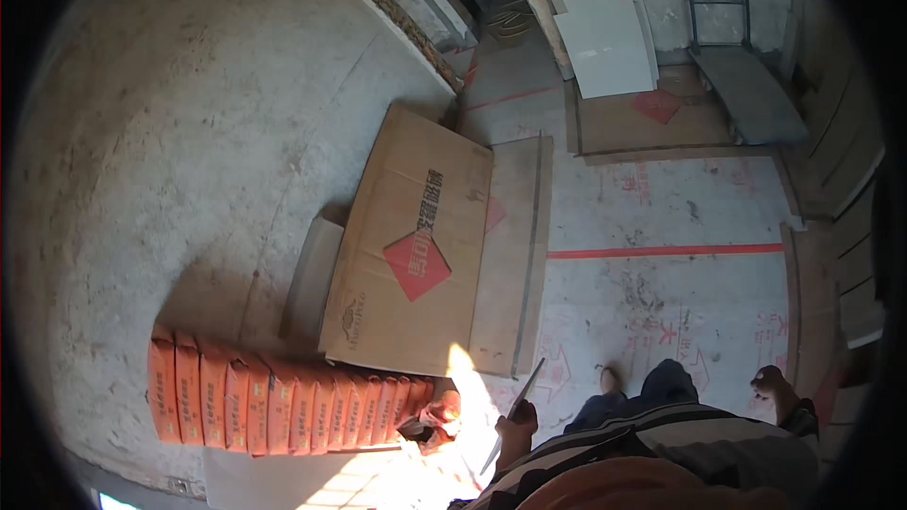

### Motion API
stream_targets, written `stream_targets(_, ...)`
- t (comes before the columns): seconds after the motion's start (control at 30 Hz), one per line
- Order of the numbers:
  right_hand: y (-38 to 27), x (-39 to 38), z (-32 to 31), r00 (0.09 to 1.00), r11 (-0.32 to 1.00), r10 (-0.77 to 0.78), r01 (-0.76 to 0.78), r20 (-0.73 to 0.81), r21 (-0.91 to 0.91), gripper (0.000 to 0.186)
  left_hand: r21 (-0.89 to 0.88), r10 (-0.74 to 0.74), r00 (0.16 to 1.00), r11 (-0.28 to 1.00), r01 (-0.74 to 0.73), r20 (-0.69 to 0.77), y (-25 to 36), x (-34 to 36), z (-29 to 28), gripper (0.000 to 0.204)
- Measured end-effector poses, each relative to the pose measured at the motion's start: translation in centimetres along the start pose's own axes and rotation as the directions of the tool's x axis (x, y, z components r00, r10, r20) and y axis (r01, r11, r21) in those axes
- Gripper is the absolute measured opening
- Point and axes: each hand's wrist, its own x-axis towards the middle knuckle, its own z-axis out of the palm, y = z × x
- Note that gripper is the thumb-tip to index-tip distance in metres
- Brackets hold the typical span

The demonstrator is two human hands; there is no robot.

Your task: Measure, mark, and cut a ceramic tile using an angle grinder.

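My left hand (517, 426) is closed around a long, thin, flat tool (537, 376), seen nearly edge-on, so its kind is unclear. Its upper end points away from me over the floor, beside a bright patch of sunlight. On the other side of my body, my right hand (775, 383) hangs low with fingers loosely bent and a little apart. Nothing shows in it. Nearest the left hand, a crumpled reddish bag (441, 413) lies at the end of a row of several orange-red bags (283, 408) standing on edge along the left wall.
A large brown cardboard box (420, 227) leans by the left wall. Printed white protective sheeting (666, 208) with red tape covers the floor. Farther off are white panels (609, 42) against the wall and a platform trolley (746, 90). Dark boards (855, 255) line the right side.
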Motion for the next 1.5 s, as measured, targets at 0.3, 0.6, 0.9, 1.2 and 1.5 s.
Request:
stream_targets(0.3, -13.3, 17.7, -5.7, 0.993, 0.994, 0.107, -0.104, -0.057, 0.043, 0.017, 0.125, 0.222, 0.974, 0.966, -0.227, 0.049, -2.7, 10.6, 28.2, 0.052)
stream_targets(0.6, -52.0, 40.1, -25.8, 0.857, 0.755, -0.501, 0.366, -0.118, -0.544, 0.030, 0.126, 0.291, 0.953, 0.946, -0.300, 0.084, -7.6, 18.0, 52.2, 0.057)
stream_targets(0.9, -76.6, 49.8, -38.4, 0.788, 0.798, -0.551, 0.400, -0.275, -0.450, 0.027, 0.162, 0.150, 0.989, 0.976, -0.145, -0.017, -7.4, 37.1, 69.6, 0.055)
stream_targets(1.2, -79.1, 49.5, -34.8, 1.000, 0.992, 0.011, -0.011, -0.003, -0.124, 0.021, 0.197, 0.190, 0.973, 0.967, -0.163, -0.127, -7.2, 48.5, 92.6, 0.043)
stream_targets(1.5, -94.9, 63.3, -35.6, 0.986, 0.988, 0.141, -0.146, 0.087, 0.054, 0.022, 0.339, 0.170, 0.983, 0.922, -0.184, 0.071, -8.1, 59.2, 118.6, 0.050)
